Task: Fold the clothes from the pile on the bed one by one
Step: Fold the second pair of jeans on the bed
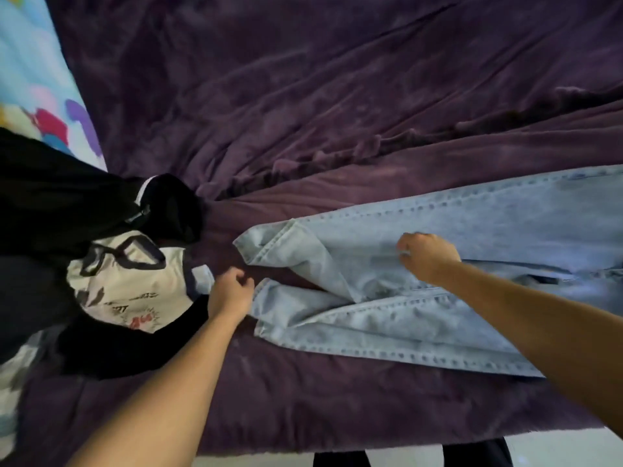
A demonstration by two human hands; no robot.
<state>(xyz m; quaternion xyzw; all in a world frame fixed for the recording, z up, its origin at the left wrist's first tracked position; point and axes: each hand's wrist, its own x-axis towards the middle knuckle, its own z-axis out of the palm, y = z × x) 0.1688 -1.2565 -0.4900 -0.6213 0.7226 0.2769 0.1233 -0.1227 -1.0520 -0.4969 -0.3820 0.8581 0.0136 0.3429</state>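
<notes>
Head view looks down on a bed covered by a rumpled purple blanket [303, 96]. Light-blue jeans [488, 224] lie stretched across it, legs towards the left hand [231, 294], waist end running out of frame beyond the right hand [429, 259].

The right hand's fingers [406, 246] are curled tight, knuckles up, and pinch the denim of the farther leg at about mid-length. That leg's hem lies ahead of these fingers, partly turned over on itself. The nearer leg passes under the right forearm.

The left hand's fingers [241, 276] are curled in loosely, with the thumb just beside the hem of the nearer leg. Whether they hold the hem or only hover at it, I cannot tell; the hand is blurred. A strip of bare blanket shows between the two hems, just past these fingers.

Crowding the left hand's far side is the pile of clothes [50, 291]. A white printed T-shirt [135, 288] sits nearest, almost touching the back of the hand, with a small pale-blue bit of cloth [202, 278] wedged between shirt and fingers. A black garment [67, 197] with a white-edged trim heaps up beyond the shirt, and a black sleeve lies along the left wrist. Past the pile, a colourful patterned sheet [40, 79] shows at the bed's edge.
</notes>
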